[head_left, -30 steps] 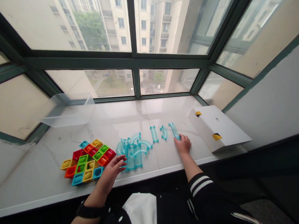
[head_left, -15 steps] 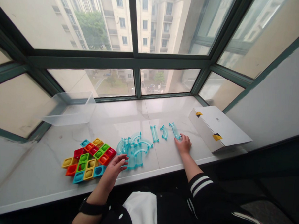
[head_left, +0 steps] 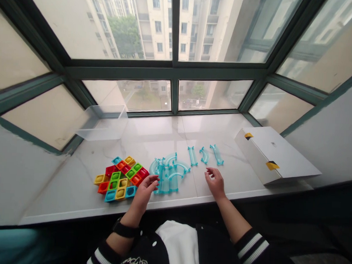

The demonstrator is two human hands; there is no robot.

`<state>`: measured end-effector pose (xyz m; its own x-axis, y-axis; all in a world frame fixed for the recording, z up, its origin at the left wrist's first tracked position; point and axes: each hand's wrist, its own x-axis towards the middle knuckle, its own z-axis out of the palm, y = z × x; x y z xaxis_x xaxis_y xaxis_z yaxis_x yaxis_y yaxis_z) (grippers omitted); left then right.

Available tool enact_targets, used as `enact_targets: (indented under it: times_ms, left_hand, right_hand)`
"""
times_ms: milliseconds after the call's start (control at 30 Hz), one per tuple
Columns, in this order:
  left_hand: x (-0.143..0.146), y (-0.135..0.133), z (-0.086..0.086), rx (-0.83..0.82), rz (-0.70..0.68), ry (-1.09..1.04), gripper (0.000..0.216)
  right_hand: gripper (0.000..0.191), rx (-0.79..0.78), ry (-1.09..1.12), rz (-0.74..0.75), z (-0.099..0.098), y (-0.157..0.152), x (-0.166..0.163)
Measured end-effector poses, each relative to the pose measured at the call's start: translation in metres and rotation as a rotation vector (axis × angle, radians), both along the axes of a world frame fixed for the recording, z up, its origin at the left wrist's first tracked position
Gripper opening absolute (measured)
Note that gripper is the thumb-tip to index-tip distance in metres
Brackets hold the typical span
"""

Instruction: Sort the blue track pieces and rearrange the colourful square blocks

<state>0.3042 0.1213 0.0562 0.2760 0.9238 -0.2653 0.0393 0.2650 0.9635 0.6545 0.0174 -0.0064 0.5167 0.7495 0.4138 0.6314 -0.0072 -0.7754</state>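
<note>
A heap of see-through blue marble-run tracks [head_left: 165, 176] sits on the white stone windowsill [head_left: 211, 129]. The left hand [head_left: 144, 193] is just beside the heap, its fingers loosely bent, and it holds nothing. The right hand [head_left: 216, 183] is half curled and empty, near three loose track pieces [head_left: 204, 155] lying in a row. Bright plastic tiles [head_left: 121, 178] lie left of the heap. A clear plastic bin [head_left: 102, 123] and a white box [head_left: 275, 156] sit farther off.

Aqua track pieces [head_left: 165, 182] (translucent, seemingly); red, green, yellow, blue, orange tiles [head_left: 118, 180].
</note>
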Motion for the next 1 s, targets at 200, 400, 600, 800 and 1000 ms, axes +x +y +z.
enact_targets:
  times_ms: [200, 400, 600, 800, 1000]
  left_hand:
    - [0.003, -0.007, 0.009, 0.027, -0.061, 0.016, 0.054]
    - [-0.004, -0.009, 0.013, 0.022, -0.050, 0.007, 0.054]
    - [-0.003, -0.009, 0.008, 0.000, -0.048, -0.012, 0.053]
    - [-0.002, -0.010, 0.008, -0.004, -0.065, -0.022, 0.053]
    - [-0.003, -0.012, 0.009, 0.000, -0.069, -0.019, 0.052]
  right_hand:
    - [0.049, -0.170, -0.216, 0.439, 0.021, 0.035, -0.057]
    - [0.056, -0.315, -0.361, 0.407, 0.019, 0.052, -0.076]
    - [0.055, -0.313, -0.293, 0.444, 0.018, 0.050, -0.082]
    - [0.051, -0.259, 0.005, 0.494, 0.017, 0.047, -0.083]
    - [0.042, -0.215, 0.186, 0.453, 0.017, 0.043, -0.082]
